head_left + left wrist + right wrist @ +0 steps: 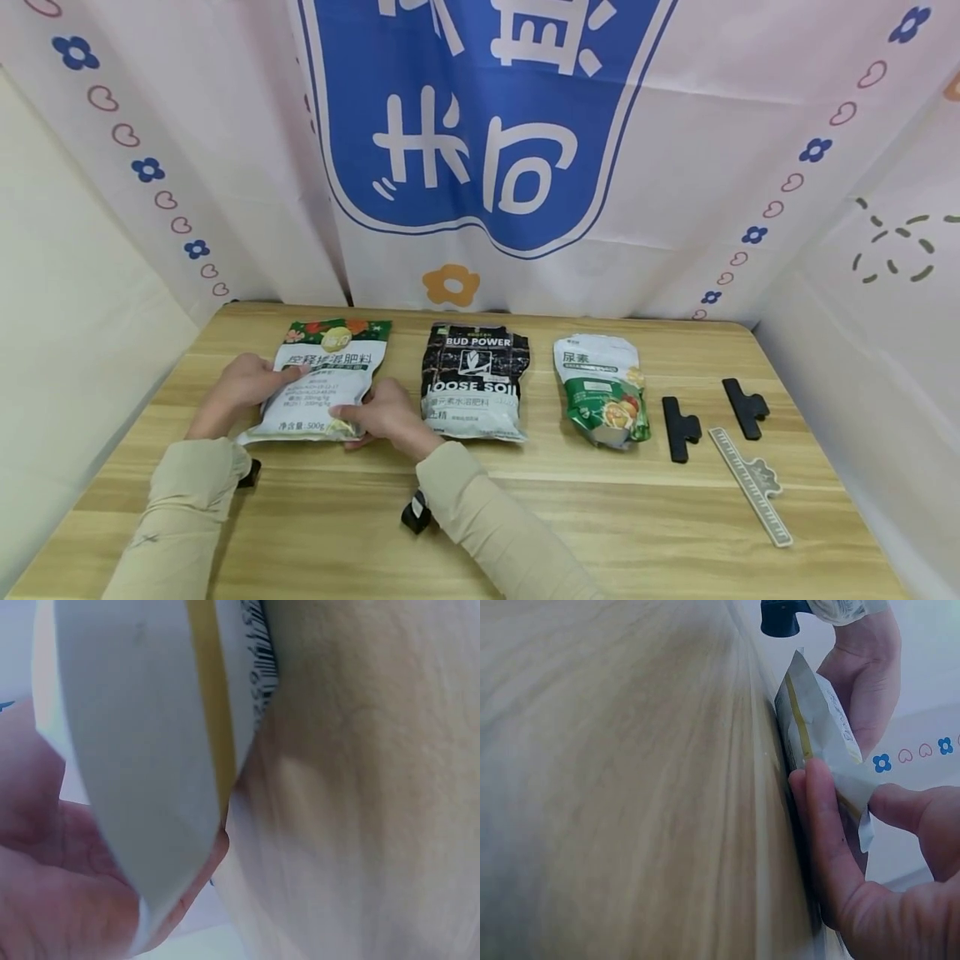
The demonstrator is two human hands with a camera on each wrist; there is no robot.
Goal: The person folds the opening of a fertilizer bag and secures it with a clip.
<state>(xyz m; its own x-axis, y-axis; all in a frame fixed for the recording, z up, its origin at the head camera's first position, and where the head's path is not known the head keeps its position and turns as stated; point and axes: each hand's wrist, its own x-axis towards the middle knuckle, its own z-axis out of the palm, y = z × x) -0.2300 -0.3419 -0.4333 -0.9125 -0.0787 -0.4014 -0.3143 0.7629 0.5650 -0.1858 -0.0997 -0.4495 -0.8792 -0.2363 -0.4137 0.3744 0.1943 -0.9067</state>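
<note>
The white fertilizer bag point(315, 392), with a green and red floral top, lies at the table's left. My left hand point(243, 387) grips its left edge, thumb on the printed front; the left wrist view shows that hand point(67, 877) around the bag's pale edge point(142, 750). At the lower right corner my right hand point(390, 417) pinches the bag. In the right wrist view, the thumb and fingers of my right hand point(877, 862) are on either side of the bag point(817, 727), close to the tabletop.
A black and white "Loose Soil" bag point(474, 383) lies right of my right hand, then a smaller green and white pouch point(602, 390). Farther right are two black clips point(681, 429) point(746, 408) and a long grey clip point(750, 487). A printed cloth point(675, 208) hangs behind the wooden table point(637, 533).
</note>
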